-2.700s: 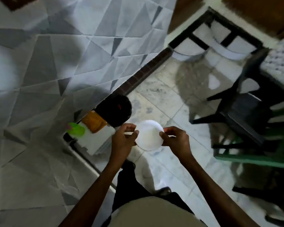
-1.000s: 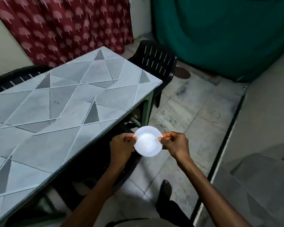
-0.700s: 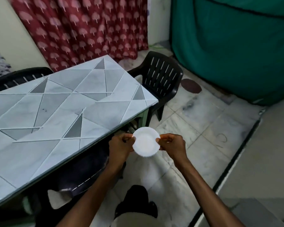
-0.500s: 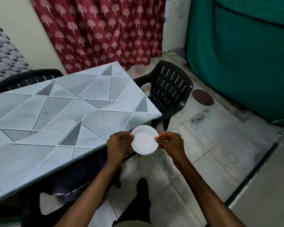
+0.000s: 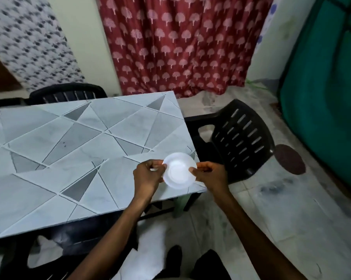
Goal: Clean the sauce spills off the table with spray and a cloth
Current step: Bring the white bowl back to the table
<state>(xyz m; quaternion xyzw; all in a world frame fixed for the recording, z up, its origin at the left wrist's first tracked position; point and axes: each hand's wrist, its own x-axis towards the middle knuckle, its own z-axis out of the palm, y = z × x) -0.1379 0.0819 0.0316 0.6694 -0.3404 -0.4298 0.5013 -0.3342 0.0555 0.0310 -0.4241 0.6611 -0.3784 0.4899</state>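
Head view: left hand [image 5: 148,176] and right hand [image 5: 209,175] hold small white plate [image 5: 179,170] by opposite rims, fingers clamped on it, over worktop [image 5: 69,158] corner. Looks like prep, no wiping yet. No spray or cloth in sight. Next move probably: put plate down, fetch both.

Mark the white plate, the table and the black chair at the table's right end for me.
white plate [image 5: 178,171]: head view, centre of the dish.
table [image 5: 85,138]: head view, bare patterned top.
black chair [image 5: 242,136]: head view, slotted backrest.
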